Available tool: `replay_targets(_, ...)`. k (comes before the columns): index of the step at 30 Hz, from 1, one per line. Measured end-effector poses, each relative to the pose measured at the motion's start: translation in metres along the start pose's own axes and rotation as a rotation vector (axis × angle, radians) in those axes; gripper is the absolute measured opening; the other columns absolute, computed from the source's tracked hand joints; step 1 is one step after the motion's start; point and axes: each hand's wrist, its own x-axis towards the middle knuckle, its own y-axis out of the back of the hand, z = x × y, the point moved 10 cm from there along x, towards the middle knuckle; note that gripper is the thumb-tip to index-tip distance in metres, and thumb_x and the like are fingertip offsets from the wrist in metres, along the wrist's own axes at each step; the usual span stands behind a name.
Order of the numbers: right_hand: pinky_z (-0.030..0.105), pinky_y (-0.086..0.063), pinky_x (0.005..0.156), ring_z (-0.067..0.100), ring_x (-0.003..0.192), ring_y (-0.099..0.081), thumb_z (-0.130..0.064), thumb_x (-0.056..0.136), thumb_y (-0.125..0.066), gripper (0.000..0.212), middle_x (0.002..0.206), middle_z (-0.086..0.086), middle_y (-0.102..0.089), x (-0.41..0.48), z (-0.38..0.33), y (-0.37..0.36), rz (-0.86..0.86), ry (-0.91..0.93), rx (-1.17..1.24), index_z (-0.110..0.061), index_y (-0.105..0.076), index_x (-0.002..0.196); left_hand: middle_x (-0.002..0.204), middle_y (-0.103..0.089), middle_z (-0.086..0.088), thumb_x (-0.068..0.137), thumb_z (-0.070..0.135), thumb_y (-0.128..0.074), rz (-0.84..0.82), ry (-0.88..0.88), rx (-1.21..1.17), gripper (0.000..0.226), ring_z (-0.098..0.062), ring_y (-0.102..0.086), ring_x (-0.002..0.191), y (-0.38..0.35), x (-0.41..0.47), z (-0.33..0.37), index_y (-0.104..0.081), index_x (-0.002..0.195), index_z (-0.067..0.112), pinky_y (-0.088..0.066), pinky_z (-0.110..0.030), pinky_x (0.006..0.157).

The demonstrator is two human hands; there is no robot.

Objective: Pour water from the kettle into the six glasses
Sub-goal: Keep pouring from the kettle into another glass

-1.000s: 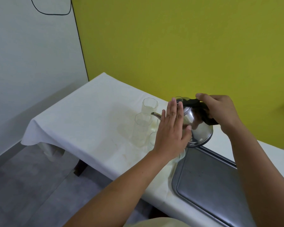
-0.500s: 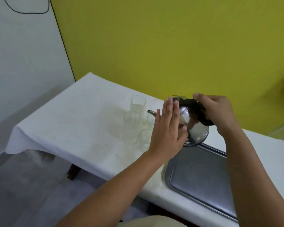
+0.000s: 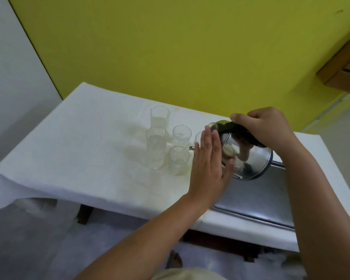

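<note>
A shiny steel kettle (image 3: 249, 158) is tipped to the left above the table, its spout tip (image 3: 191, 148) poking out beside my left hand, over a short glass (image 3: 178, 160). My right hand (image 3: 265, 126) grips the kettle's black handle. My left hand (image 3: 209, 164) lies flat against the kettle's side, fingers straight and together. Several clear glasses stand in a cluster: a tall one at the back (image 3: 160, 119), a tall one in front of it (image 3: 157, 147) and a short one (image 3: 181, 135). Another glass is mostly hidden behind my left hand.
The table wears a white cloth (image 3: 79, 158) with faint stains near the glasses. A metal tray (image 3: 259, 201) lies at the right under the kettle. A yellow wall (image 3: 170, 47) stands behind, and a wooden shelf corner (image 3: 343, 71) juts in at the upper right.
The view has shifted left and down, so the glasses show more fully. The kettle stays tipped with both hands on it, spout now over the near short glass.
</note>
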Motion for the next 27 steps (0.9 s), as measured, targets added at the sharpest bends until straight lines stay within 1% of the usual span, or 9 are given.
replay_targets(2,0.033,-0.036,0.055,0.025,0.052,-0.043,-0.059,0.075,-0.065,0.066,0.06,0.03,-0.056,-0.005,0.001,-0.002,-0.004,-0.016,-0.024,0.007,-0.064,0.07,0.158,0.005,-0.013,0.098,0.038,-0.034,-0.025,0.0,-0.012,0.067,-0.024,0.005,0.146,-0.003,-0.004,-0.003,-0.001,0.149,0.008,-0.006,-0.043,0.118)
replay_targets(3,0.034,-0.037,0.056,0.026,0.053,-0.043,-0.059,0.074,-0.064,0.065,0.064,0.032,-0.06,-0.007,0.002,-0.003,-0.004,-0.024,-0.029,0.006,-0.064,0.07,0.157,0.007,-0.012,0.098,0.038,-0.034,-0.037,0.0,-0.018,0.068,-0.023,0.005,0.146,-0.004,-0.006,-0.004,0.0,0.149,0.008,-0.006,-0.043,0.118)
replay_targets(5,0.034,-0.036,0.057,0.027,0.054,-0.042,-0.058,0.075,-0.065,0.064,0.059,0.029,-0.056,-0.012,0.003,-0.003,0.005,-0.042,-0.035,0.006,-0.063,0.068,0.157,0.009,-0.01,0.098,0.038,-0.035,-0.058,-0.007,-0.036,0.069,-0.023,0.006,0.146,-0.007,-0.01,-0.005,0.002,0.149,0.008,-0.007,-0.044,0.118)
replay_targets(8,0.034,-0.034,0.057,0.026,0.054,-0.039,-0.052,0.08,-0.068,0.061,0.053,0.016,-0.046,-0.02,0.003,-0.001,0.037,-0.063,-0.048,0.006,-0.057,0.065,0.156,0.01,-0.009,0.097,0.035,-0.037,-0.061,-0.03,-0.056,0.069,-0.024,0.004,0.146,-0.006,-0.013,-0.004,0.002,0.149,0.009,-0.009,-0.045,0.117)
replay_targets(11,0.034,-0.032,0.057,0.024,0.052,-0.037,-0.051,0.081,-0.068,0.059,0.051,0.012,-0.043,-0.025,0.003,0.001,0.057,-0.068,-0.039,0.0,-0.052,0.058,0.156,0.011,-0.008,0.097,0.033,-0.039,-0.072,-0.034,-0.073,0.071,-0.024,0.005,0.146,-0.006,-0.015,-0.003,0.004,0.148,0.007,-0.008,-0.045,0.117)
replay_targets(13,0.034,-0.032,0.056,0.024,0.051,-0.038,-0.052,0.081,-0.068,0.056,0.049,0.01,-0.043,-0.028,0.004,0.002,0.062,-0.079,-0.052,-0.003,-0.053,0.056,0.156,0.01,-0.009,0.097,0.033,-0.037,-0.072,-0.036,-0.072,0.071,-0.024,0.005,0.146,-0.006,-0.017,-0.003,0.005,0.147,0.006,-0.008,-0.044,0.118)
replay_targets(19,0.035,-0.035,0.059,0.026,0.057,-0.041,-0.056,0.079,-0.064,0.063,0.057,0.013,-0.047,-0.029,0.005,0.0,0.062,-0.068,-0.11,0.007,-0.06,0.072,0.156,0.01,-0.01,0.097,0.036,-0.034,-0.074,-0.006,-0.079,0.073,-0.023,0.006,0.146,-0.009,-0.02,-0.003,0.009,0.146,0.003,-0.005,-0.042,0.118)
replay_targets(25,0.036,-0.033,0.059,0.026,0.058,-0.039,-0.056,0.079,-0.064,0.062,0.053,0.008,-0.042,-0.027,0.006,0.002,0.035,-0.052,-0.102,0.004,-0.055,0.067,0.156,0.012,-0.008,0.097,0.036,-0.034,-0.051,0.023,-0.074,0.073,-0.023,0.007,0.146,-0.014,-0.02,0.001,0.01,0.146,0.004,-0.007,-0.045,0.118)
replay_targets(27,0.038,-0.036,0.058,0.026,0.058,-0.042,-0.058,0.076,-0.062,0.064,0.052,0.013,-0.048,-0.027,0.005,0.002,0.023,-0.039,-0.097,0.004,-0.055,0.067,0.156,0.012,-0.008,0.097,0.035,-0.034,-0.043,0.029,-0.071,0.073,-0.023,0.007,0.146,-0.016,-0.02,0.002,0.01,0.146,0.004,-0.006,-0.045,0.118)
